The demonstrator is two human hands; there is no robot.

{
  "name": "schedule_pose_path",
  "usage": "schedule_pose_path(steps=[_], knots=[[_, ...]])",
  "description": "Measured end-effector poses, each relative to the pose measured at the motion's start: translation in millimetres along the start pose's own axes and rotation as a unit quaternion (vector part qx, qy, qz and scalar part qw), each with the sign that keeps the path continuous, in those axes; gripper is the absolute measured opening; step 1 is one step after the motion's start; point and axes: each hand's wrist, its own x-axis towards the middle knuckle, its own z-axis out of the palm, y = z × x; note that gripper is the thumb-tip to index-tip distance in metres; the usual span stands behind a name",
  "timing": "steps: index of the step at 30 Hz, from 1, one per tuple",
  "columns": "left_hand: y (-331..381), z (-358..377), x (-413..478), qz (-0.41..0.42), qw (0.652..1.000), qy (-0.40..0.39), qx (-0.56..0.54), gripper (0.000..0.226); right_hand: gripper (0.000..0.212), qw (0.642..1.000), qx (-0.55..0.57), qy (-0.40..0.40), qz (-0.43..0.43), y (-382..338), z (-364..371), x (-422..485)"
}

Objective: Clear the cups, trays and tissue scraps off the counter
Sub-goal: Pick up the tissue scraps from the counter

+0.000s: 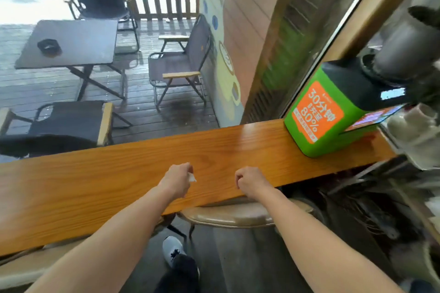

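Observation:
A long orange wooden counter [107, 185] runs across the view from lower left to right. My left hand [177, 179] hovers over its middle with the fingers closed on a small white tissue scrap [192, 177], which pokes out at the knuckles. My right hand [250, 179] is a fist just to the right, near the counter's front edge, and nothing shows in it. No cups or trays are visible on the counter.
A green and black power-bank kiosk [319, 112] stands on the counter's right end. A round stool [233, 214] sits under the counter edge. Beyond the counter lies a wet deck with a dark table [71, 43], an ashtray [48, 46] and folding chairs [183, 64].

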Motion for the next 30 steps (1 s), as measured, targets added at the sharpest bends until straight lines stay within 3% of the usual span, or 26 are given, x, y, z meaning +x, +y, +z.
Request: schedule_pose_path(steps=[4,11,13,18,24,30], knots=[[85,19,-26,0.09,0.995,0.02,0.041,0.036,0.025,0.996,0.001,0.087,0.01,58,-37,-63],[214,94,-85,0.213,0.973,0.03,0.081,0.016,0.029,0.968,0.08,0.227,0.07,173,-46,-178],[246,124,-100,0.266,0.954,0.037,0.132,0.026,0.023,0.957,0.106,0.249,0.102,209,-38,-204],[310,193,-122,0.423,0.864,0.051,0.266,0.037,0.025,0.936,0.081,0.312,0.145,276,-24,-252],[356,249,-110,0.443,0.856,-0.028,0.266,0.026,0.023,0.913,0.135,0.334,0.194,326,-14,-263],[398,285,-54,0.438,0.852,-0.067,0.277,0.028,0.019,0.893,0.18,0.341,0.235,369,-21,-224]])
